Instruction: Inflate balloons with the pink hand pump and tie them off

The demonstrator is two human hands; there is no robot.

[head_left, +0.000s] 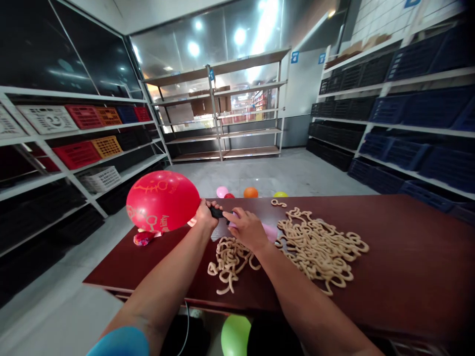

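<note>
table (404,247), near far edge: left hand (206,216) clamped at neck of red balloon (163,200), right hand (246,228) around pump (270,232); inflating, seemingly; next likely calls for tight seal

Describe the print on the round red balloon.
The red balloon bears gold-toned outline drawings and lettering, seen in the head view.

The left hand (208,216) and right hand (248,228) are bare, like both forearms (168,277); black clothing (274,338) shows at bottom centre.
</note>
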